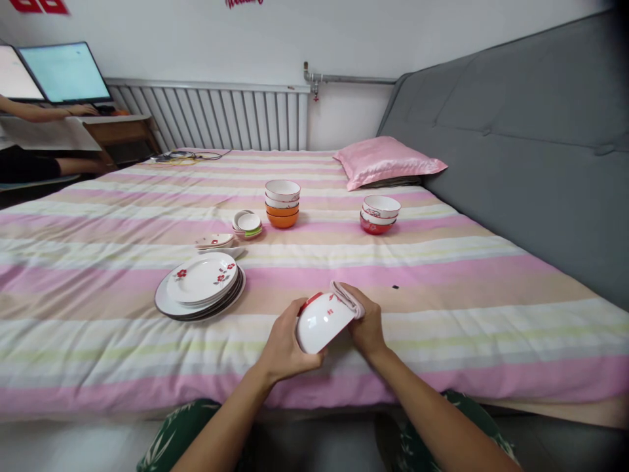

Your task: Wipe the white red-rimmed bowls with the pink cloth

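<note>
Clasping a tilted white bowl with red marks [322, 324], the left hand [286, 342] holds it over the near side of the striped bedspread [466, 282], right of the stacked plates [202, 280], while the right hand [368, 324] pinches a folded pale pink cloth [348, 298] against the bowl's edge

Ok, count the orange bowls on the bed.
2: the upper orange bowl sits beneath two white bowls, left of the pink pillow; the lower orange bowl is under it. More may be nested unseen.
</note>
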Motion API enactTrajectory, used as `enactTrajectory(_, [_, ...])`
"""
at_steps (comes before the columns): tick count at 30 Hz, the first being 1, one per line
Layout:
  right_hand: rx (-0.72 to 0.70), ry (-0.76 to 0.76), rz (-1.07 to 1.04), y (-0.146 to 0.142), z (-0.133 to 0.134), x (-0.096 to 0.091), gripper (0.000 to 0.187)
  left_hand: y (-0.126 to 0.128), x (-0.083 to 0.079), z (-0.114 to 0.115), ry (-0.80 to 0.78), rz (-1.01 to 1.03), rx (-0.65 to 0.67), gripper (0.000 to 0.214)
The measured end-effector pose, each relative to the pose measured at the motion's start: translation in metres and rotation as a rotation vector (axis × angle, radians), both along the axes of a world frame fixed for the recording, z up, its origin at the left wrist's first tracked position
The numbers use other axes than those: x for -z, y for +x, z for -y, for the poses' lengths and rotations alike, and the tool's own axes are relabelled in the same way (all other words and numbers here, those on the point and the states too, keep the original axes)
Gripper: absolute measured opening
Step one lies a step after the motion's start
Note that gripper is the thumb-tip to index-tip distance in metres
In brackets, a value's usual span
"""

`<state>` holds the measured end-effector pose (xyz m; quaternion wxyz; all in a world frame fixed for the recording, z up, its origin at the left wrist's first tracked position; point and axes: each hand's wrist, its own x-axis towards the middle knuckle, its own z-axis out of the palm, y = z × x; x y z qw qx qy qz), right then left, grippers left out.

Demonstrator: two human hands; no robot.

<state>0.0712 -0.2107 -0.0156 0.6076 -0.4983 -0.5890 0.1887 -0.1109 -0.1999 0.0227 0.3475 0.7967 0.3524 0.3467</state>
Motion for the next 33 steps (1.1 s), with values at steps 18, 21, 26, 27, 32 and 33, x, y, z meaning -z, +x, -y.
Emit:
enactTrajectory(18, [-0.023, -0.028, -0.02, 0.004, -0.002, 0.005, 0.041, -0.007, 0.012, -0.001, 0.143, -0.042, -0.004, 0.081])
enactTrajectory(21, [0.086, 0.149, 0.144, 0.01, 0.001, -0.002, 0.035, -0.007, 0.024, -0.005, 0.267, -0.104, 0.003, 0.087])
enactTrajectory(26, [0.217, 0.437, 0.447, 0.016, 0.003, -0.012, 0.032, -0.002, 0.035, -0.011, 0.422, -0.185, -0.002, 0.081])
enactTrajectory(27, [0.215, 0.465, 0.481, 0.015, 0.002, -0.013, 0.032, -0.001, 0.035, -0.01, 0.422, -0.182, 0.002, 0.082])
enactTrajectory(32, [0.186, 0.462, 0.552, 0.011, 0.003, -0.018, 0.029, -0.001, 0.027, -0.003, 0.321, -0.112, 0.023, 0.102])
enactTrajectory(33, [0.18, 0.451, 0.557, 0.01, 0.004, -0.018, 0.029, -0.001, 0.025, -0.001, 0.304, -0.105, 0.019, 0.101])
